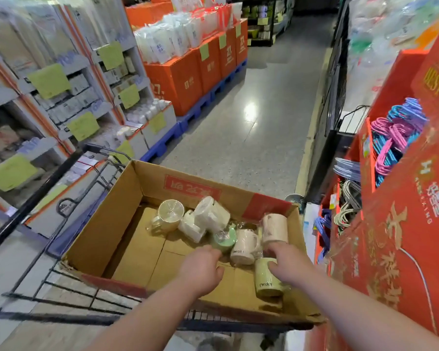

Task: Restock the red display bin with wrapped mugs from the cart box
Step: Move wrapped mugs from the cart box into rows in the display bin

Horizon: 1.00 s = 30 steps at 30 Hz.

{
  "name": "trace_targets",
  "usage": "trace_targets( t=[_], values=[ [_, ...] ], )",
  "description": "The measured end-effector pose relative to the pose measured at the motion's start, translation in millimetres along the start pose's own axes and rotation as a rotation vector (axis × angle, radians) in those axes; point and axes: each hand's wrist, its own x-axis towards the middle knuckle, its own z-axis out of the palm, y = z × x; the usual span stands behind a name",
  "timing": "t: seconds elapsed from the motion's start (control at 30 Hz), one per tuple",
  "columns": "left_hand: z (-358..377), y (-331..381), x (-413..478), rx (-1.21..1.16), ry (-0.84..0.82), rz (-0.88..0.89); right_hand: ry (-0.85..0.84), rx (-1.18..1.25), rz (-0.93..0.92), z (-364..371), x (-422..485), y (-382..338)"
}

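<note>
An open cardboard box (117,214) lies on a black wire cart (61,297). Several plastic-wrapped mugs sit at its far right end: a cream mug (169,215), a white one (211,212), a green one (224,240), a white printed one (245,247), a beige one (274,228) and a yellow-green one (265,283). My left hand (203,268) reaches into the box, fingertips at the green mug. My right hand (288,259) stretches over the yellow-green mug, fingers touching the foot of the beige mug. A red display bin (395,224) stands right of the cart.
The red display's compartments hold coloured hangers (398,133). Shelves of packaged goods (69,102) line the left side, with orange boxes (185,79) on blue pallets beyond. A grey tiled aisle (259,127) runs ahead of the cart.
</note>
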Motion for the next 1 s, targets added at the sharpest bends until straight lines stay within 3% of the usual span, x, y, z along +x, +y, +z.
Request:
trace_targets(
  t=[0.5, 0.83, 1.0],
  values=[
    [-15, -38, 144, 0.225, -0.009, 0.346, 0.007, -0.004, 0.27, -15, 89, 10],
    [4, -64, 196, 0.407, -0.158, 0.431, 0.045, 0.0, 0.399, 9, 146, 14],
    [15, -80, 205, 0.393, -0.105, 0.432, 0.04, -0.02, 0.487, 21, 165, 17]
  ],
)
